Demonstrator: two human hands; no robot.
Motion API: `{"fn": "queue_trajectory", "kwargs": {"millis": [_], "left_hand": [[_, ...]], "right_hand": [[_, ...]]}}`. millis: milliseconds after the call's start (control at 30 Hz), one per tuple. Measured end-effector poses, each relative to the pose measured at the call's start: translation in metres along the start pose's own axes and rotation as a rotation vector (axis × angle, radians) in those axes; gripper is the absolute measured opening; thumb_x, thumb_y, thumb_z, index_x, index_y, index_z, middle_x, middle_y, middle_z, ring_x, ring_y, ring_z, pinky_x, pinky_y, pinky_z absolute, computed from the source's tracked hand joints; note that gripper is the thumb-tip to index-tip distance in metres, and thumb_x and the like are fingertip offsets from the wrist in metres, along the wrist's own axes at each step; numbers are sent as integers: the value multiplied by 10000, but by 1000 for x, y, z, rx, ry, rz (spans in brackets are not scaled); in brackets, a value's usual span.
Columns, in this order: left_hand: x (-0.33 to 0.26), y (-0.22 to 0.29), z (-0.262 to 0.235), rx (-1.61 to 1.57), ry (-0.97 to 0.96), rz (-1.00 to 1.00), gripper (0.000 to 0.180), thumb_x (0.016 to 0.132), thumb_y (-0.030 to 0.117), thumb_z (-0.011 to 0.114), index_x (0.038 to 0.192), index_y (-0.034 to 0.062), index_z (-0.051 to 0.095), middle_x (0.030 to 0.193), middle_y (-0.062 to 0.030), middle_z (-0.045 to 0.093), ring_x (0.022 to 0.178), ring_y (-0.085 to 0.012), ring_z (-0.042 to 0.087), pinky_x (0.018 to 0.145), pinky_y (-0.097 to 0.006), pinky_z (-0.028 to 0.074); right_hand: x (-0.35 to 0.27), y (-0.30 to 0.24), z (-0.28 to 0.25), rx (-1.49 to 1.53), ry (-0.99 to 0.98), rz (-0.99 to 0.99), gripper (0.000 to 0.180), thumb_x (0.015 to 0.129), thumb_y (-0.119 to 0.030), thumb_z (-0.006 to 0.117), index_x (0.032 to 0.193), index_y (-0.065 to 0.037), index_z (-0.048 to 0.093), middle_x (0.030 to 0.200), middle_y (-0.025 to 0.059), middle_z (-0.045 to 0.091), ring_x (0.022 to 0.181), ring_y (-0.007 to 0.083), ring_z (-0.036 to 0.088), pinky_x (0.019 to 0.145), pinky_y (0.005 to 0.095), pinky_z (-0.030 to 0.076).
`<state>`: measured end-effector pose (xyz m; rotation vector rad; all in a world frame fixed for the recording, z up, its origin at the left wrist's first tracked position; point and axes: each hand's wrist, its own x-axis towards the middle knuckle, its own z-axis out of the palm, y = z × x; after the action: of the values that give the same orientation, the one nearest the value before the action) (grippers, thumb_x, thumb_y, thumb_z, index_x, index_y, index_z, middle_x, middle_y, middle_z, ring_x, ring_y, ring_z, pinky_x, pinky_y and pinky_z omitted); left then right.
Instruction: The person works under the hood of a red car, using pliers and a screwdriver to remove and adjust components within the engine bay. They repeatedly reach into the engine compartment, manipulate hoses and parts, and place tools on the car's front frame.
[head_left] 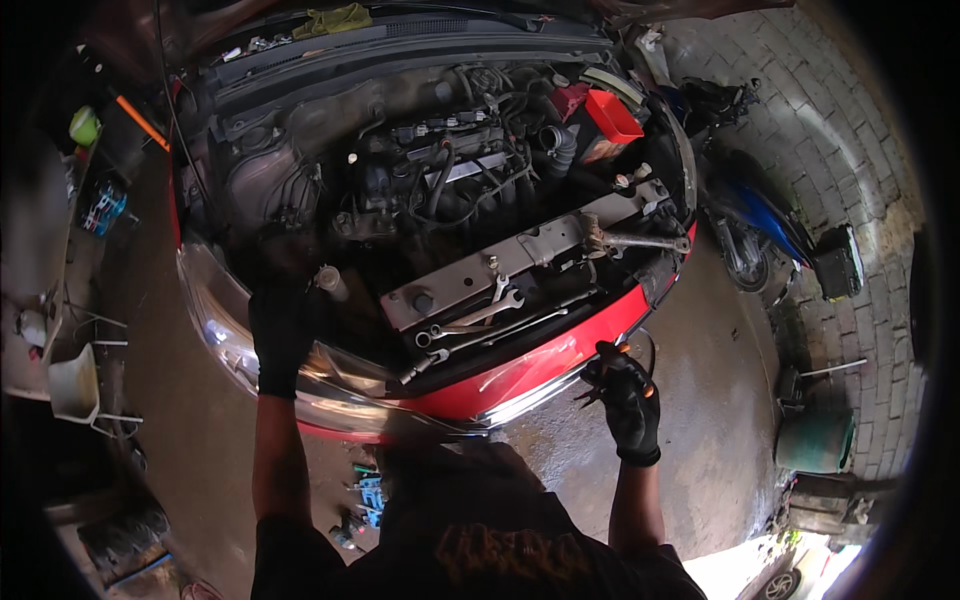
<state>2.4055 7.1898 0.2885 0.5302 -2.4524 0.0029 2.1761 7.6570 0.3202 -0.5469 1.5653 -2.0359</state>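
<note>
Wrenches (514,299) lie behind the bumper (560,350); outside it, the right hand (628,408) wraps an orange-handled tool (648,391), obscuring its long axis and direction; the left hand (282,335) is by the headlight (228,340), its grip too dark to tell.

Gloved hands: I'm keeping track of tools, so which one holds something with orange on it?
The right hand, beside the red bumper, holds the orange-handled tool; the left hand, near the headlight, shows no orange.

The gloves (280,330) look like matt black cloth, the orange tool handles (648,391) like plastic. The bumper (545,362) is glossy red, the wrenches (470,328) shiny bare metal.
</note>
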Motion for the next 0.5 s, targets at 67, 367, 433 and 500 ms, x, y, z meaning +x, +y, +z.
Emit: {"fn": "queue_trajectory", "kwargs": {"millis": [67,367,433,500], "left_hand": [[-3,-11,-2,121,-23,-40,173,924,230,708,1030,95,728,979,-128,702,917,-368,650,810,-510,499],[3,3,2,98,-72,-142,206,924,221,687,1048,57,701,1078,-174,697,1026,-406,646,896,-524,497],[3,5,2,103,-48,-157,179,926,209,689,1032,67,709,1068,-160,701,1017,-401,644,895,-519,494],[2,6,6,132,4,-162,127,931,194,687,1000,96,731,1032,-119,710,985,-382,640,880,-511,489]], "right_hand": [[26,-10,-23,20,-71,52,695,1011,-463,673,1458,52,542,1449,210,602,1242,317,649,1072,473,513],[145,-39,-23,-78,-203,-61,568,1022,-337,627,1395,90,588,1380,157,644,1092,219,676,903,283,513],[170,-40,-17,-136,-276,-106,503,1042,-293,614,1366,91,592,1359,157,641,1115,240,682,916,314,553],[200,-46,2,-334,-364,-302,475,1059,-287,590,1350,89,589,1334,147,638,1107,232,685,904,317,566]]}}
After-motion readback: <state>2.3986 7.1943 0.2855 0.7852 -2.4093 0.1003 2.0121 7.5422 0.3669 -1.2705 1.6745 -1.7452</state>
